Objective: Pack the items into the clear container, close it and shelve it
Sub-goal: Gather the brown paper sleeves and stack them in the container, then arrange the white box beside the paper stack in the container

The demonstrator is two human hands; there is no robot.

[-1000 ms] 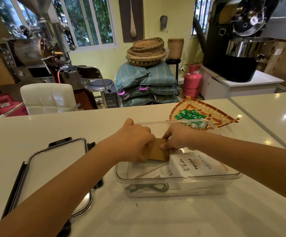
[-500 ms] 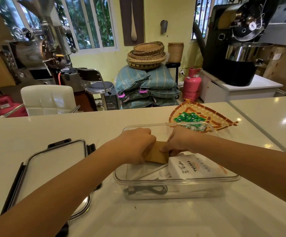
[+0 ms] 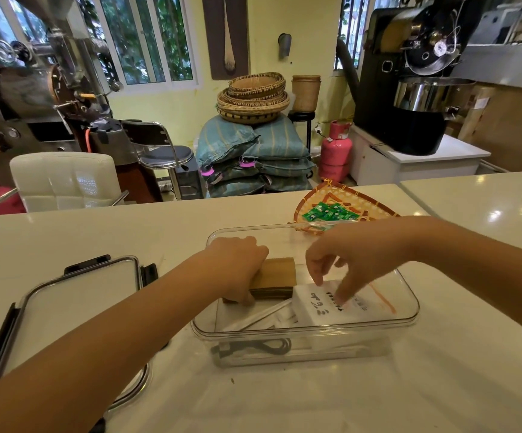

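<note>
Inside the clear container (image 3: pixel 406 310) on the bench (image 3: pixel 65 235): brown stack (image 3: pixel 276 278) gripped at its left end by the left hand (image 3: pixel 237 267), long axis running left to right, right end butting the white box (image 3: pixel 341 304). Right hand (image 3: pixel 350 257) just above that box, fingers loosely spread and holding nothing, one fingertip about touching its top. Lid (image 3: pixel 75 307) flat on the bench, well left of the container, judged nearer the left hand for the closing step.

yellow wall (image 3: pixel 172 110); windows (image 3: pixel 147 39); white chair (image 3: pixel 62 179); stacked sacks (image 3: pixel 253 157)
</note>
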